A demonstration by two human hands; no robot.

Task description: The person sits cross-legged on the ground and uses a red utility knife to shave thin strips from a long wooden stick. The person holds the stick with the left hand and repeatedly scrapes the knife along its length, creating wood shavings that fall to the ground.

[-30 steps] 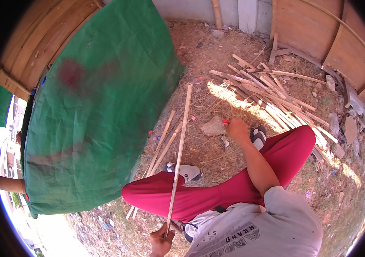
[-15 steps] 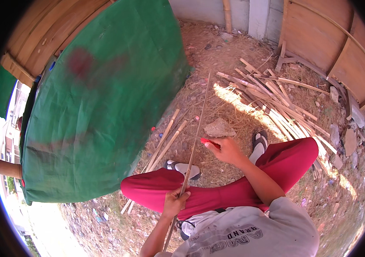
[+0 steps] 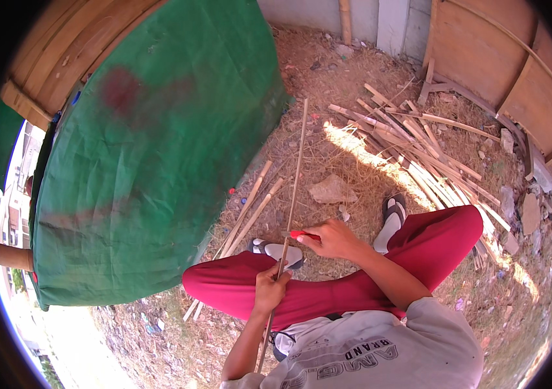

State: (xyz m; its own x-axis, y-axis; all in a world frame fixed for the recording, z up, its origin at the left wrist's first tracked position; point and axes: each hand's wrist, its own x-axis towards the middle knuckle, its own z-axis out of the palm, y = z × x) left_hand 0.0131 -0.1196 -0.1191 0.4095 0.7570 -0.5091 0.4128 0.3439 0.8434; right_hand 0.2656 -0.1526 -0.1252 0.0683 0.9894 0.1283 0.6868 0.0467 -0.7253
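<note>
My left hand (image 3: 269, 290) is wrapped around a long, thin bamboo strip (image 3: 296, 172) above my lap. The strip slants up and away from me, its lower end passing beside my left forearm. In my right hand (image 3: 335, 238) is a small knife (image 3: 303, 235) with a red handle. Its short blade lies against the strip, a little beyond my left hand. Exactly how the blade meets the strip is too small to make out.
A heap of split bamboo strips (image 3: 428, 152) lies at the right. Two more strips (image 3: 250, 207) lean near my left foot. A flat stone (image 3: 333, 189) sits ahead on the straw-covered ground. A large green tarp (image 3: 159, 162) hangs at the left; wooden panels (image 3: 483, 52) stand far right.
My right hand and the knife have moved down along the strip toward me. My left hand has shifted slightly up, and the strip's far end has swung a little to the left.
</note>
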